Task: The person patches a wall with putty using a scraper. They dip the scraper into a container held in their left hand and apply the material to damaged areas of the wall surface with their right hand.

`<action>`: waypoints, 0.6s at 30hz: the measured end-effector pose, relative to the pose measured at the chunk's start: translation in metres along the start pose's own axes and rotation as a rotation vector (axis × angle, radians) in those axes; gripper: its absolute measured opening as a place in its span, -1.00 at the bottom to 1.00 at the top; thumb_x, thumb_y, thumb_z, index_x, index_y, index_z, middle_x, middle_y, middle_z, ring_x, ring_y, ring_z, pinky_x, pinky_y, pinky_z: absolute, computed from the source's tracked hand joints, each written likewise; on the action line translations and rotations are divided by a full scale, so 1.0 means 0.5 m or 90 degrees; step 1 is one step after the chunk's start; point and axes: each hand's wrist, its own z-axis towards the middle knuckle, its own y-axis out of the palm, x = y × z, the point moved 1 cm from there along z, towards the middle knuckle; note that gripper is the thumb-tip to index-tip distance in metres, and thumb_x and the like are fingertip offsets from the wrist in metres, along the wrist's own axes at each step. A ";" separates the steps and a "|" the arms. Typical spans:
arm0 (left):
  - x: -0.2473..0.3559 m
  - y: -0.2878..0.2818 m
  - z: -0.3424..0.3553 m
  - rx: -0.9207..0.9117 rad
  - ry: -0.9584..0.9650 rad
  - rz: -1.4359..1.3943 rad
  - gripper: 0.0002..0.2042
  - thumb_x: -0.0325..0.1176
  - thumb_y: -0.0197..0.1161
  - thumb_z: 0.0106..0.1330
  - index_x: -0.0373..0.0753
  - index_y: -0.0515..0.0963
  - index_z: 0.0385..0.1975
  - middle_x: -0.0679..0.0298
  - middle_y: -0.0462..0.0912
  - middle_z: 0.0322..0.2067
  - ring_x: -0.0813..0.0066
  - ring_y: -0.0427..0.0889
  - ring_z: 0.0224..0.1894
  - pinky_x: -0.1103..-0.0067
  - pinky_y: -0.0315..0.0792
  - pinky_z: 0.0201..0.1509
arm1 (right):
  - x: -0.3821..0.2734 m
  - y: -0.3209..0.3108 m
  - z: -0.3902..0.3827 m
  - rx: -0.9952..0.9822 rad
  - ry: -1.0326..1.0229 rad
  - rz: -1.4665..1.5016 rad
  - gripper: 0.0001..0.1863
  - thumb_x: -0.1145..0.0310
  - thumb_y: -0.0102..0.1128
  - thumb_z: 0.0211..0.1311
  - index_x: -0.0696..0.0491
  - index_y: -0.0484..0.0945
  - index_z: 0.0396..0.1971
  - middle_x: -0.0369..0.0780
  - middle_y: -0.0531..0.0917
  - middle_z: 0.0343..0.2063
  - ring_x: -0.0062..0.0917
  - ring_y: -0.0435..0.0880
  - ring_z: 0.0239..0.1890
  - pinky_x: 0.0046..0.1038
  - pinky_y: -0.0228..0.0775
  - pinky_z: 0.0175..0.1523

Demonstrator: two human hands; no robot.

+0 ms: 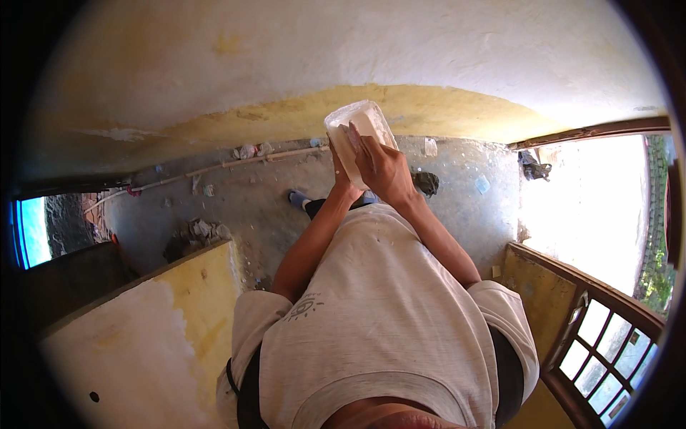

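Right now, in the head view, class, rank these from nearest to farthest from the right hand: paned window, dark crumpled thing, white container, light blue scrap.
1. White container: at the right hand.
2. Dark crumpled thing: floor, just rightward.
3. Light blue scrap: floor, farther right.
4. Paned window: lower right.

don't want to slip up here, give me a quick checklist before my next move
1. White tub supported by the left hand: ok, the hand is on its side.
2. Right hand at the tub: ok, its fingers are over the opening.
3. Anything gripped in the right hand: cannot tell, the fingers hide it.
4. Floor free of litter: not ok, a dark bag and scraps lie on it.
5. Left shoe clear of the long pole: ok, they are apart.
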 end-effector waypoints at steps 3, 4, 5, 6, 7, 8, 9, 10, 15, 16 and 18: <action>0.006 0.000 0.003 -0.028 0.031 0.050 -0.29 0.38 -0.32 0.37 0.05 0.25 0.35 0.28 0.41 0.25 0.26 0.46 0.24 0.26 0.40 0.28 | 0.018 -0.026 0.017 0.066 0.060 -0.011 -0.72 0.48 0.16 0.22 0.10 0.51 -0.06 0.01 0.59 -0.55 -0.07 0.62 -0.54 -0.21 0.45 -0.48; 0.008 0.006 0.003 -0.029 0.029 0.051 -0.29 0.38 -0.32 0.37 0.05 0.25 0.35 0.28 0.41 0.25 0.26 0.46 0.24 0.26 0.40 0.28 | 0.022 -0.026 0.021 0.067 0.061 -0.012 -0.72 0.48 0.16 0.22 0.10 0.51 -0.06 0.01 0.59 -0.55 -0.07 0.62 -0.54 -0.21 0.45 -0.48; 0.011 0.011 0.002 -0.032 0.021 0.052 -0.30 0.37 -0.32 0.38 0.05 0.25 0.34 0.28 0.42 0.24 0.27 0.47 0.23 0.26 0.41 0.27 | 0.025 -0.024 0.025 0.058 0.076 -0.024 -0.72 0.48 0.16 0.22 0.10 0.51 -0.05 0.01 0.60 -0.55 -0.07 0.62 -0.53 -0.20 0.45 -0.48; 0.013 0.016 0.002 -0.035 0.013 0.054 -0.32 0.35 -0.32 0.39 0.04 0.26 0.34 0.28 0.44 0.23 0.28 0.47 0.23 0.27 0.42 0.27 | 0.027 -0.022 0.028 0.049 0.090 -0.035 -0.72 0.49 0.15 0.22 0.10 0.51 -0.05 0.01 0.60 -0.55 -0.07 0.62 -0.53 -0.20 0.45 -0.48; 0.013 0.009 0.004 -0.036 0.012 0.054 -0.32 0.35 -0.32 0.39 0.04 0.26 0.34 0.28 0.44 0.23 0.28 0.47 0.23 0.27 0.42 0.27 | 0.024 -0.012 0.025 0.036 0.050 -0.046 -0.73 0.47 0.12 0.20 0.09 0.46 -0.08 -0.06 0.60 -0.54 -0.10 0.62 -0.53 -0.19 0.47 -0.47; 0.012 0.001 0.006 -0.032 0.017 0.059 -0.31 0.36 -0.33 0.39 0.04 0.26 0.34 0.28 0.44 0.23 0.28 0.48 0.22 0.26 0.43 0.26 | 0.025 -0.001 0.021 0.037 0.051 -0.047 -0.73 0.47 0.12 0.20 0.09 0.46 -0.08 -0.06 0.60 -0.54 -0.10 0.62 -0.53 -0.19 0.47 -0.47; 0.012 -0.006 0.009 -0.028 0.021 0.064 -0.30 0.37 -0.34 0.39 0.04 0.26 0.34 0.28 0.45 0.22 0.29 0.48 0.22 0.26 0.43 0.25 | 0.025 0.010 0.018 0.018 0.033 -0.035 -0.72 0.47 0.12 0.20 0.09 0.46 -0.07 -0.05 0.61 -0.54 -0.10 0.62 -0.53 -0.19 0.47 -0.47; 0.014 -0.008 0.007 -0.027 0.021 0.064 -0.30 0.37 -0.34 0.39 0.04 0.26 0.34 0.28 0.45 0.22 0.29 0.48 0.22 0.26 0.43 0.25 | 0.023 0.017 0.017 -0.002 0.016 -0.022 -0.72 0.48 0.12 0.19 0.10 0.46 -0.07 -0.05 0.61 -0.53 -0.10 0.62 -0.53 -0.19 0.47 -0.47; 0.040 -0.032 0.016 -0.013 0.021 0.078 -0.31 0.36 -0.33 0.39 0.03 0.26 0.34 0.28 0.45 0.22 0.28 0.49 0.21 0.25 0.45 0.23 | 0.016 -0.011 0.053 0.030 0.098 -0.006 -0.74 0.48 0.17 0.20 0.09 0.53 -0.09 0.00 0.61 -0.54 -0.06 0.64 -0.51 -0.20 0.48 -0.44; 0.042 -0.027 0.019 -0.012 0.021 0.078 -0.31 0.36 -0.33 0.39 0.03 0.26 0.34 0.28 0.45 0.22 0.28 0.49 0.21 0.25 0.45 0.23 | 0.016 -0.007 0.054 0.030 0.099 -0.007 -0.74 0.48 0.17 0.20 0.09 0.53 -0.09 0.00 0.61 -0.54 -0.06 0.64 -0.51 -0.20 0.48 -0.44; 0.044 -0.018 0.023 -0.013 0.018 0.071 -0.34 0.31 -0.31 0.42 0.01 0.26 0.34 0.28 0.45 0.22 0.27 0.48 0.23 0.24 0.43 0.25 | 0.016 0.012 0.049 0.039 0.069 -0.044 -0.63 0.47 0.15 0.18 0.07 0.48 0.02 -0.06 0.61 -0.55 -0.14 0.63 -0.54 -0.20 0.47 -0.46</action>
